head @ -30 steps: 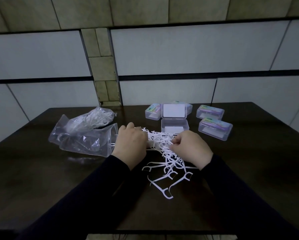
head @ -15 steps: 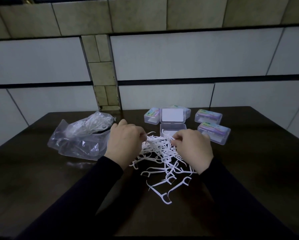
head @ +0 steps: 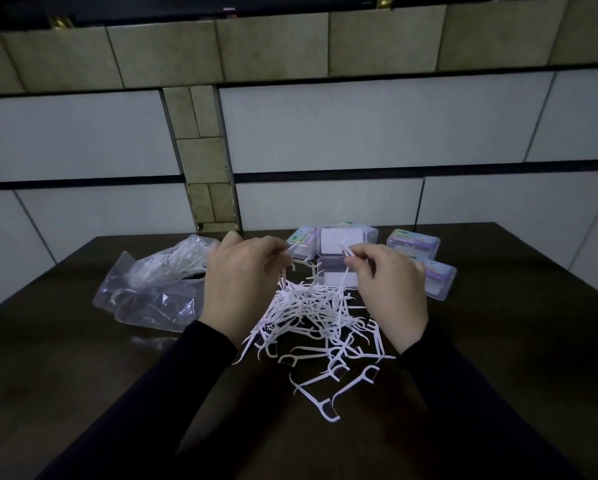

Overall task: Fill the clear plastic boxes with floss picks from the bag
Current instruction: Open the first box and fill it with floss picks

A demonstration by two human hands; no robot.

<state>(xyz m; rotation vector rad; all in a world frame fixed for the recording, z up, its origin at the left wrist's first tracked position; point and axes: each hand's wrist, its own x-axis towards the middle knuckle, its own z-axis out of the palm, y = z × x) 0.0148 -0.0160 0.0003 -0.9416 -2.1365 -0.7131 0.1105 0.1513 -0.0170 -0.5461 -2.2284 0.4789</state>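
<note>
Floss picks lie heaped at centre frame on the bench, within reach of the open clear box just behind. Each hand – left hand, right hand – pinches picks, likely sorting them for the box; the bag sits left.

Glossy dark wood table, crinkly clear plastic bag, matt white plastic picks

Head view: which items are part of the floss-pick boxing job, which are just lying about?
Job:
loose floss picks
plastic bag, picks inside
open clear box
closed labelled boxes
left hand, right hand, each pinching picks

Lying about:
nothing loose; only the dark table and tiled wall
</note>
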